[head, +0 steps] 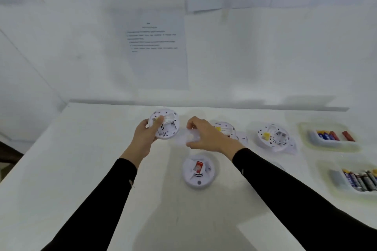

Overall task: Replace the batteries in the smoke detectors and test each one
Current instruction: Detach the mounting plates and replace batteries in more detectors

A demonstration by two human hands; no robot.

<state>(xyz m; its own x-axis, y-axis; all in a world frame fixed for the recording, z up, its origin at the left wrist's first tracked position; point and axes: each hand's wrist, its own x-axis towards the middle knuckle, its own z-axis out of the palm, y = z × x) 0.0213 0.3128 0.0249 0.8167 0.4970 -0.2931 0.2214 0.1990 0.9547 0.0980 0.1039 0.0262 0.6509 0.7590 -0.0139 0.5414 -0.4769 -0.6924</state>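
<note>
My left hand (147, 131) grips a round white smoke detector (165, 124) above the table, its open back side facing me. My right hand (206, 134) holds a blurred white round cover plate (188, 137) just right of that detector. A second detector (199, 171) lies on the table below my hands with a red label showing. Partly hidden behind my right hand is a third detector (225, 128). Farther right, a fourth detector (273, 136) lies back side up with a yellow part inside.
Two shallow trays sit at the right: the far tray (306, 128) holds a few blue and red batteries (334, 135), the near tray (326, 167) holds several batteries (361, 180). Printed sheets (157, 51) hang on the white wall behind the white table (81, 169).
</note>
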